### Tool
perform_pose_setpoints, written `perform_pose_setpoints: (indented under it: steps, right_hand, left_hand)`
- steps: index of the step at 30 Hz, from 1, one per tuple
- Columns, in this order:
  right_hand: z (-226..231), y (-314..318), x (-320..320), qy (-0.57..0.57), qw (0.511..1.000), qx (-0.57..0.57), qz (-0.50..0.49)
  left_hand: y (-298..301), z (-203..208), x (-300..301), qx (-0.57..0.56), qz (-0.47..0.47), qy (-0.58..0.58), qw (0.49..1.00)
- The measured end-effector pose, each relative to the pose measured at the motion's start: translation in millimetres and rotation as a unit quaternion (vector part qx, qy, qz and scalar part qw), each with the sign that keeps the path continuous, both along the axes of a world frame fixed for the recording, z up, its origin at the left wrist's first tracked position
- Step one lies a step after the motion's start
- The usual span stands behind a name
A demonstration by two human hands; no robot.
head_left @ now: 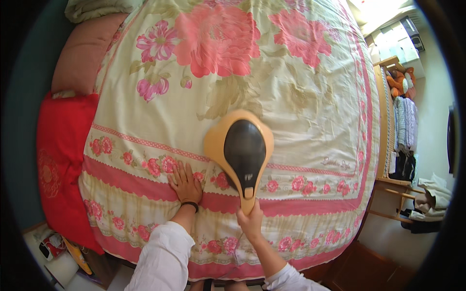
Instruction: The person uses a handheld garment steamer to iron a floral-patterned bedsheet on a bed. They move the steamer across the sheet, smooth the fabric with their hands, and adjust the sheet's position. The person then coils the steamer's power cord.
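Observation:
My right hand [250, 219] is closed around the handle of an orange and black handheld mattress vacuum [244, 145]. The vacuum's wide head rests on the flowered bedspread [301, 131], pointing away from me, and hides the cloth beneath it. A thin cord seems to trail down from the handle toward the bed's near edge. To the left, my left hand [186, 184] lies flat on the bedspread's pink border with its fingers spread, holding nothing. A dark band circles that wrist.
A red pillow [65, 169] and a pink pillow [87, 53] line the bed's left side, with a folded quilt [99, 7] beyond. On the right stand a wooden frame [384, 121] with folded clothes [405, 121], an orange plush toy [400, 83] and a wooden rack [400, 194] with garments.

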State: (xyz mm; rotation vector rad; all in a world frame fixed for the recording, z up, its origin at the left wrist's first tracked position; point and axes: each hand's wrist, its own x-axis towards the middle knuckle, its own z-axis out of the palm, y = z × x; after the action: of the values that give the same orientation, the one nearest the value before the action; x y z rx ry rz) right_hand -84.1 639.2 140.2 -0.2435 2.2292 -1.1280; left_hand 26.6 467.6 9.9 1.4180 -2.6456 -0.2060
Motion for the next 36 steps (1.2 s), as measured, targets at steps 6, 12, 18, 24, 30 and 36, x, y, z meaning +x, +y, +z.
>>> perform_pose_setpoints:
  steps: [6, 12, 18, 24, 30, 36]
  right_hand:
    - [4.4, -144.2, -105.9, -0.02, 0.995, -0.097, -0.022]
    - [-5.7, -255.9, -201.2, 0.011, 0.983, -0.181, -0.021]
    - [-4.2, -362.9, -315.9, 0.149, 0.98, -0.134, 0.005]
    - [7.1, -384.0, -423.2, 0.179, 0.984, -0.021, 0.005]
    - [-25.4, -278.8, -349.1, 0.079, 0.982, -0.171, 0.008]
    - [-9.8, -134.4, -248.6, 0.04, 0.99, -0.134, -0.006]
  left_hand:
    - [-2.4, -6.3, 0.9, 0.025, -0.003, -0.009, 1.0]
    - [-1.0, -11.7, -0.3, 0.028, -0.009, -0.004, 1.0]
    - [-1.5, -20.2, 15.4, 0.035, -0.003, -0.005, 0.999]
    - [0.7, -30.0, 6.2, 0.036, -0.019, 0.028, 0.999]
    - [-1.7, -24.8, 10.0, 0.019, -0.019, 0.021, 0.999]
    - [-0.2, -22.2, 4.9, 0.0, -0.023, 0.023, 0.999]
